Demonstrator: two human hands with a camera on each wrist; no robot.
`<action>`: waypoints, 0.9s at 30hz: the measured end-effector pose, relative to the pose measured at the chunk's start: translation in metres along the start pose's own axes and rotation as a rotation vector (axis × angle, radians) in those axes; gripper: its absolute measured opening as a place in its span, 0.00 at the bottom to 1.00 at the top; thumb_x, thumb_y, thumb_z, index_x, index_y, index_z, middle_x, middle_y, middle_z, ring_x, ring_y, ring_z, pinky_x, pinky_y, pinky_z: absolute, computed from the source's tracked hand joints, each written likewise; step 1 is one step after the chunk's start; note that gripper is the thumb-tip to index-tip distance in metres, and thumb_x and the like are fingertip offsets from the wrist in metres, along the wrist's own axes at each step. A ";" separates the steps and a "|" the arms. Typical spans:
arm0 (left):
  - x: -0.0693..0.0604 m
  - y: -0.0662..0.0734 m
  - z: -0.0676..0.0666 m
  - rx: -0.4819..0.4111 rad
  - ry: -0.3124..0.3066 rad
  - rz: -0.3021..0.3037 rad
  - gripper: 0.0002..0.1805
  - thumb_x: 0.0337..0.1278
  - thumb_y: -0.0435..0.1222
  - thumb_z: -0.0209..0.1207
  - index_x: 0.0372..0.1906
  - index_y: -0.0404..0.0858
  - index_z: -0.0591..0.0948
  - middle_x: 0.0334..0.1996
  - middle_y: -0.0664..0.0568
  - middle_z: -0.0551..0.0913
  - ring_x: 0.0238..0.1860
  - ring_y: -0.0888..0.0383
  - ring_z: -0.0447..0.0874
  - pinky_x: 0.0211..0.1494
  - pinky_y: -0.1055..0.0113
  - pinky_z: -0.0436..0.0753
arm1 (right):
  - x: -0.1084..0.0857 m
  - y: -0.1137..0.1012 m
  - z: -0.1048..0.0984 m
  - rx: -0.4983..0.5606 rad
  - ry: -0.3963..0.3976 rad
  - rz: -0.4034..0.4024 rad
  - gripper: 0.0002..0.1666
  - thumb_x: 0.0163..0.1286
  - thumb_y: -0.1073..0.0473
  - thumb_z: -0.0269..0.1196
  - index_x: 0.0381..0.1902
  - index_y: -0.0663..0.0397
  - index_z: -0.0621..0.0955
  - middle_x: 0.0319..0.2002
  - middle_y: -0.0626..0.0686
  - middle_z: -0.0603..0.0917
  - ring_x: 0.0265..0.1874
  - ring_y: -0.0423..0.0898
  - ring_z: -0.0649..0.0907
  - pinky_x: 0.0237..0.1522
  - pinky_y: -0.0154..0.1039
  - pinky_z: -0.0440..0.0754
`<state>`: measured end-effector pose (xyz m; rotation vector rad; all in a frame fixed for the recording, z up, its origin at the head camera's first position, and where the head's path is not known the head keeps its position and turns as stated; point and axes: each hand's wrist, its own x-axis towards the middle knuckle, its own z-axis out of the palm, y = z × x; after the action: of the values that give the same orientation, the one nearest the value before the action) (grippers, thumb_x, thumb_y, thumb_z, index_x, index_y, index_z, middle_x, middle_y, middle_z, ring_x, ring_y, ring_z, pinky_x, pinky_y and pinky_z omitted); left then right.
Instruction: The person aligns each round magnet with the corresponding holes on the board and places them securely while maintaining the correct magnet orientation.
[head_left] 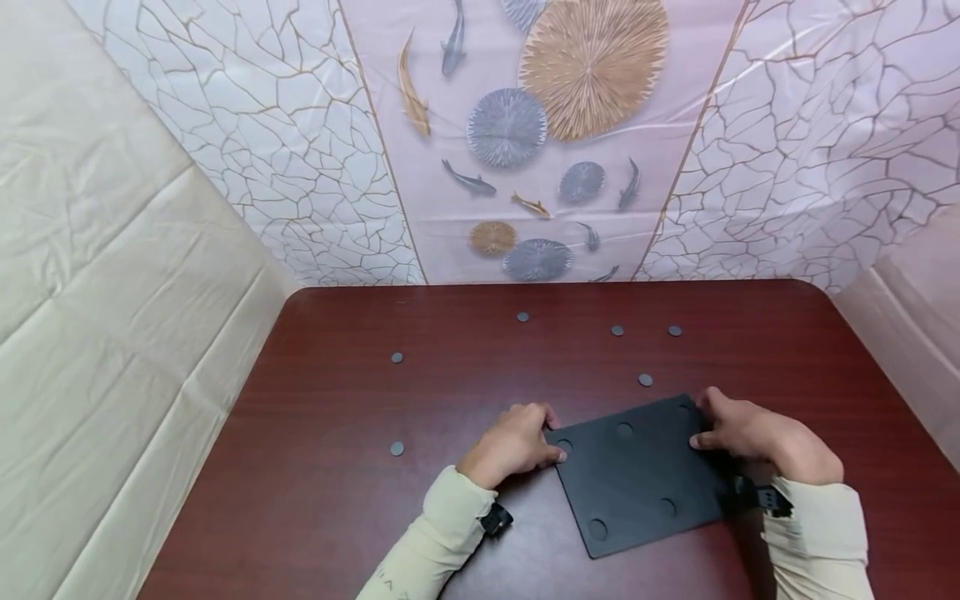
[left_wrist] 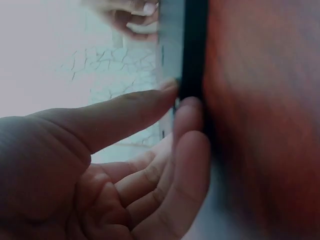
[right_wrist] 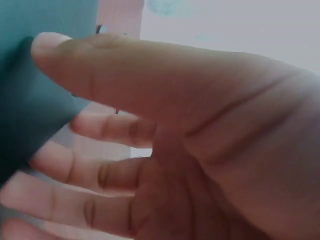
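Fingers (left_wrist: 192, 165) of the left hand (head_left: 513, 446) are clamped on the black panel (head_left: 637, 483) at its far left corner, thumb on the face. Right hand (head_left: 761, 433) pinches the right edge near the far corner, thumb on the face, other fingers past the edge. So panel sits between the two: rightward of the left fingers, leftward of the right ones, on the near right part of the surface (head_left: 300, 500). Long axis looks to run hand to hand, right end angled slightly away from the person. My read: any shift hinges on both grips staying level. Can't tell if it's fully lifted. Nearest gray disc (head_left: 645, 380) lies just beyond the far edge, not touching, closer to the right hand.
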<state>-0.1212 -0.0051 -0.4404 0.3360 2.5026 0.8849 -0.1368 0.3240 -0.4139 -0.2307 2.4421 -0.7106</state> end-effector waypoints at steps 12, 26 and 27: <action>-0.003 -0.027 -0.036 0.000 -0.018 -0.062 0.18 0.59 0.34 0.76 0.53 0.40 0.85 0.20 0.54 0.84 0.24 0.60 0.83 0.37 0.67 0.80 | 0.003 -0.024 0.013 0.104 -0.081 -0.056 0.16 0.76 0.66 0.65 0.43 0.64 0.67 0.27 0.56 0.79 0.24 0.50 0.82 0.33 0.46 0.81; -0.007 -0.049 -0.060 -0.004 0.070 -0.101 0.17 0.60 0.36 0.75 0.53 0.41 0.86 0.29 0.56 0.85 0.30 0.59 0.84 0.38 0.63 0.82 | 0.017 -0.048 0.031 0.079 -0.079 -0.053 0.13 0.76 0.63 0.67 0.39 0.60 0.71 0.22 0.55 0.82 0.18 0.49 0.85 0.31 0.43 0.85; -0.007 -0.051 -0.061 -0.002 0.077 -0.105 0.17 0.59 0.36 0.75 0.53 0.41 0.86 0.31 0.55 0.85 0.32 0.59 0.83 0.40 0.63 0.82 | 0.019 -0.049 0.032 0.083 -0.079 -0.057 0.13 0.76 0.63 0.66 0.38 0.60 0.71 0.22 0.55 0.82 0.18 0.49 0.85 0.30 0.43 0.86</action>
<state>-0.1493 -0.0790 -0.4285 0.1705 2.5637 0.8736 -0.1330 0.2624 -0.4188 -0.2908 2.3336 -0.8101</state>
